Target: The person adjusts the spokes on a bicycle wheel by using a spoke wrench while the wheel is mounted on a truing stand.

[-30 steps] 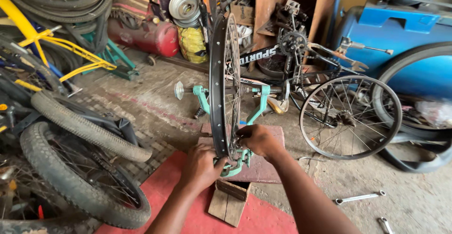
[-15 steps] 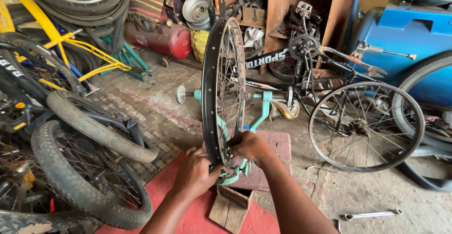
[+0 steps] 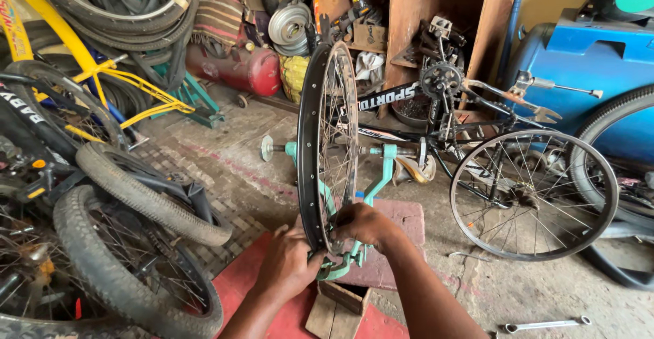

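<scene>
A black bicycle rim with thin spokes stands upright in a teal truing stand in front of me. My left hand is closed on the rim's lower edge from the left. My right hand is curled around the spokes near the bottom on the right side; whether it holds a small tool is hidden by the fingers. The stand rests on a maroon block, with a small wooden box below it.
Tyred wheels and a yellow frame crowd the left. An upturned black bicycle with a bare wheel stands right, before a blue cabinet. A spanner lies on the floor. Red cylinder behind.
The view has tilted down and drawn nearer. Both hands have slid down to the bottom of the rim and sit closer together than before.
</scene>
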